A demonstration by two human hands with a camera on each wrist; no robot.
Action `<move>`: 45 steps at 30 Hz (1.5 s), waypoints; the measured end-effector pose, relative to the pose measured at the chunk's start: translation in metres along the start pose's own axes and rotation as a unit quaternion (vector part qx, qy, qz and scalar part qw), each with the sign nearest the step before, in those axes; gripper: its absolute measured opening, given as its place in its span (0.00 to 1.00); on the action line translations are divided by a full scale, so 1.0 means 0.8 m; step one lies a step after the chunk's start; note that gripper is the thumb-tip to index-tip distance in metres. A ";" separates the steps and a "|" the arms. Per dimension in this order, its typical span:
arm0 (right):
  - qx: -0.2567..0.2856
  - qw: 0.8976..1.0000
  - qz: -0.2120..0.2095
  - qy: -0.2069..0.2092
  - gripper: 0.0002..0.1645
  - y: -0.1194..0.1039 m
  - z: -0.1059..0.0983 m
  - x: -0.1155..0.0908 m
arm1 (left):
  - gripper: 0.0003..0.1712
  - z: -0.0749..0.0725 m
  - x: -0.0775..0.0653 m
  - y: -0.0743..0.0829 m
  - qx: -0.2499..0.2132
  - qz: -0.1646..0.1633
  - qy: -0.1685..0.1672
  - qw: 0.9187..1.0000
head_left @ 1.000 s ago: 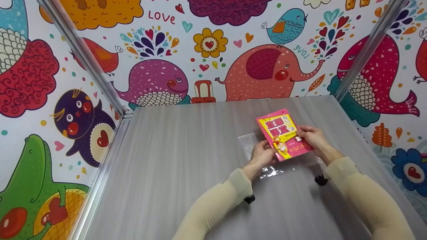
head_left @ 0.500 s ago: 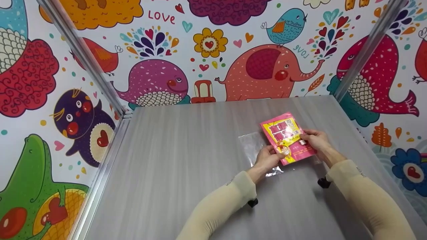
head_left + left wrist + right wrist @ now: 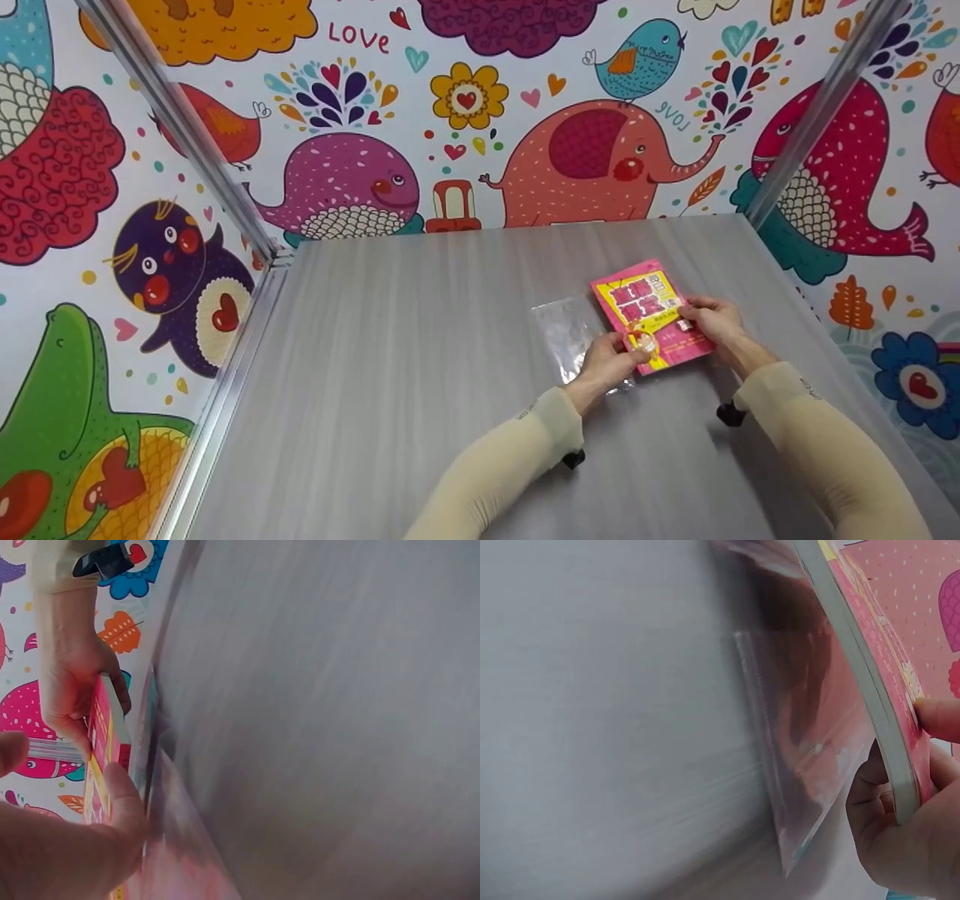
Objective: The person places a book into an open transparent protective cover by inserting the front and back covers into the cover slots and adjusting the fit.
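The book point(image 3: 652, 316) is above a bag point(image 3: 564, 330) on the table point(image 3: 390, 375).

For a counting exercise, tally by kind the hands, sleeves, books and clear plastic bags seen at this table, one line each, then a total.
Hands: 2 (left hand, right hand)
Sleeves: 2 (left sleeve, right sleeve)
Book: 1
Clear plastic bag: 1
Total: 6

table point(image 3: 390, 375) | grey, streaked top | lying on it: clear plastic bag point(image 3: 568, 334)
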State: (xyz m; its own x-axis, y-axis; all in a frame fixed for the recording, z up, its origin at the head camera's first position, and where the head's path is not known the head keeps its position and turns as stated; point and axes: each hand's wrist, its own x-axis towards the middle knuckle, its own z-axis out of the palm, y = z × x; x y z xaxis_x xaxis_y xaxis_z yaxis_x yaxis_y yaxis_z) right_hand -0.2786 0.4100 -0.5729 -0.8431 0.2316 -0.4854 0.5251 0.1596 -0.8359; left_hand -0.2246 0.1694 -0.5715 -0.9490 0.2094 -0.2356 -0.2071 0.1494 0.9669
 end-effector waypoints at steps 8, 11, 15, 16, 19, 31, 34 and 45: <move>-0.066 0.997 -0.025 0.017 0.39 0.007 0.007 0.005 | 0.26 0.003 0.000 -0.006 0.046 -0.022 0.005 0.999; -0.108 0.992 -0.054 0.036 0.38 0.011 0.010 0.008 | 0.27 0.004 -0.001 -0.006 0.069 -0.016 0.003 0.997; -0.150 0.983 -0.092 0.054 0.35 0.016 0.015 0.011 | 0.28 0.007 -0.002 -0.006 0.116 -0.005 -0.004 0.993; -0.155 0.982 -0.094 0.055 0.34 0.017 0.017 0.011 | 0.27 0.007 -0.002 -0.007 0.126 -0.004 -0.006 0.992; -0.177 0.978 -0.094 0.051 0.34 0.017 0.019 0.009 | 0.26 0.008 -0.002 -0.009 0.138 -0.001 -0.009 0.990; -0.271 0.953 -0.117 0.072 0.38 0.025 0.020 -0.001 | 0.24 0.014 -0.005 -0.011 0.135 0.046 -0.023 0.990; -0.265 0.956 -0.109 0.067 0.41 0.024 0.019 -0.004 | 0.24 0.015 -0.005 -0.010 0.135 0.044 -0.027 0.990; -0.283 0.946 -0.137 0.081 0.44 0.015 0.022 -0.013 | 0.24 0.013 -0.007 -0.003 0.167 0.043 -0.008 0.985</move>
State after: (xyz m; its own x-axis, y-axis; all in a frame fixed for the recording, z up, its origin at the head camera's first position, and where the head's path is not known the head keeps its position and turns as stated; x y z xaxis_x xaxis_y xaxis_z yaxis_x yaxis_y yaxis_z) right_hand -0.2654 0.3928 -0.5820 -0.9517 0.2433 -0.1871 0.3062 0.7127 -0.6311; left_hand -0.2165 0.1779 -0.5733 -0.9549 0.2505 -0.1592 -0.0345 0.4391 0.8978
